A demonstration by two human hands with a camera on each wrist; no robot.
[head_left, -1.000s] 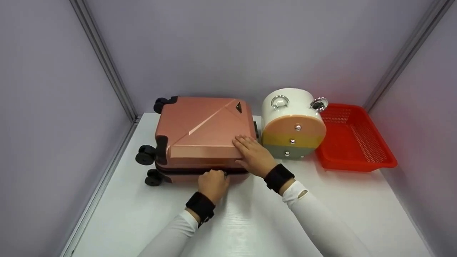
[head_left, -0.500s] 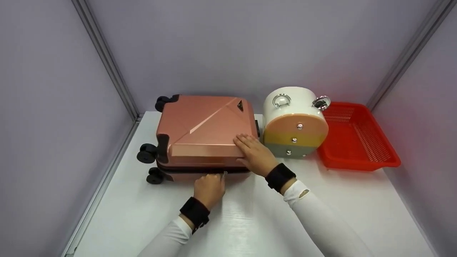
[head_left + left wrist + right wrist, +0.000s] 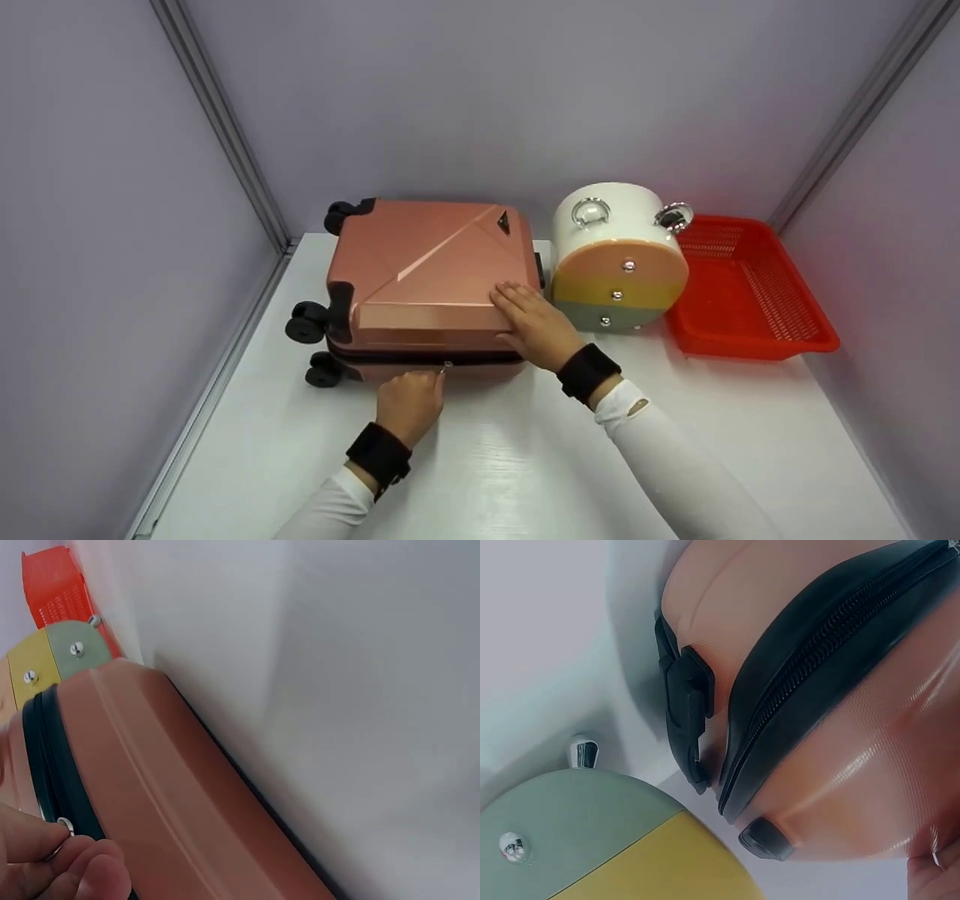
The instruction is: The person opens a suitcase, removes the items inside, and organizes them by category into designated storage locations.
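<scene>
Suitcase (image 3: pixel 431 281) is steadied flat by the spread right hand (image 3: pixel 536 326); zipper pull (image 3: pixel 445 367) is pinched by the left hand (image 3: pixel 409 405).

Overhead head view (wrists close-up)

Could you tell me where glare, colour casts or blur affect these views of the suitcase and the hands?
Head view: sharp; a glare patch sits on the white table, and the red basket tints the wall beside it pink. Left wrist view: the left hand, very close, is blurred; the suitcase is soft. Right wrist view: a glossy sheen on the suitcase shell, zipper fairly crisp.
</scene>
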